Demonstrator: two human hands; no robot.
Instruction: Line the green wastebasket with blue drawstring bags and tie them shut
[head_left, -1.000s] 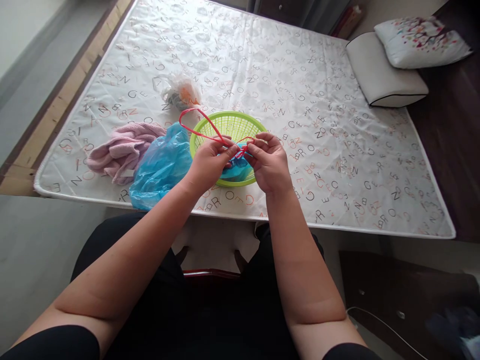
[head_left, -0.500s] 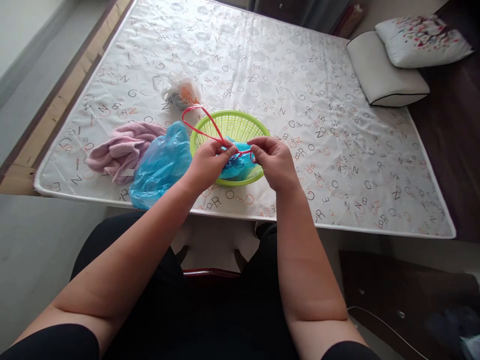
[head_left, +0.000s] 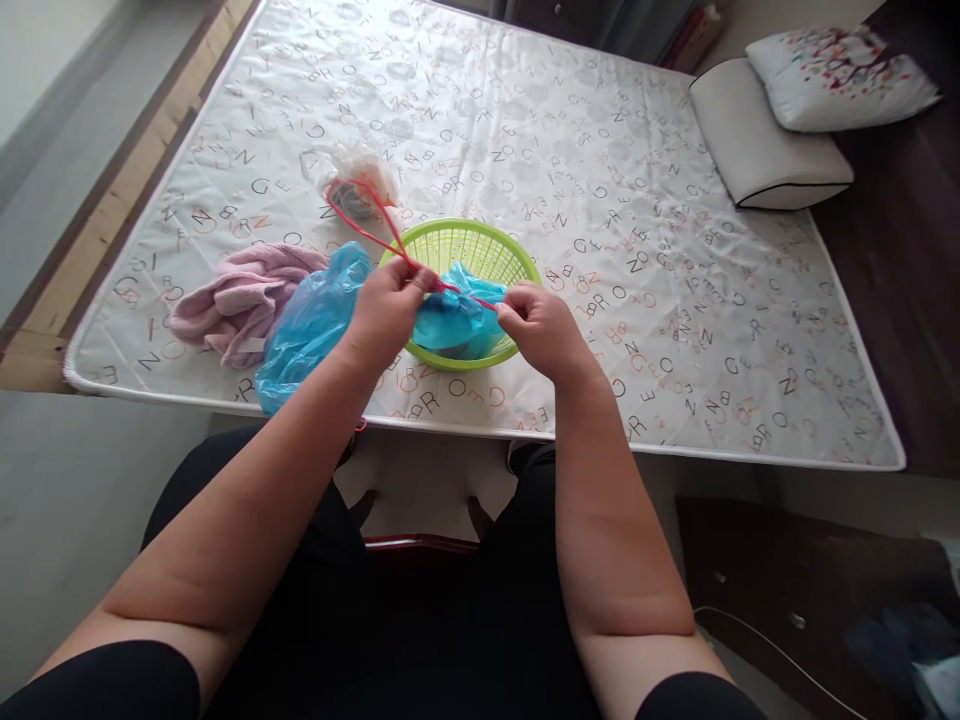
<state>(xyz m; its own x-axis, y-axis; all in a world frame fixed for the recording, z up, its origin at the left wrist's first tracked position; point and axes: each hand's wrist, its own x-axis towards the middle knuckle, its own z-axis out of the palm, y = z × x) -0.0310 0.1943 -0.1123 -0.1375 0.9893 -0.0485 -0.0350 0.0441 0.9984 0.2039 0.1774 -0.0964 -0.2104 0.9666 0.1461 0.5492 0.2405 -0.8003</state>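
A thin red ribbon (head_left: pixel 367 233) runs between my two hands, stretched across the gathered neck of a blue plastic bag (head_left: pixel 469 325). The bag sits in a round green plastic basket (head_left: pixel 517 262). My left hand (head_left: pixel 390 305) is closed on the ribbon at the basket's left rim, and a loop of it stands out up and to the left. Closed on the ribbon's other end, my right hand (head_left: pixel 538 325) is over the basket's right rim. What the blue bag contains cannot be made out.
Left of the basket, a second blue plastic bag (head_left: pixel 311 320) lies beside a pink cloth (head_left: pixel 244 300). Behind them is a clear plastic bag (head_left: pixel 356 180) with grey and orange contents. All rest on a letter-printed mattress (head_left: pixel 675 300). Pillows (head_left: pixel 772 140) lie at the far right.
My hands have moved apart, the left one leftward, drawing the red ribbon straighter across the bag's neck. The ribbon loop has shifted left and up, over the clear bag.
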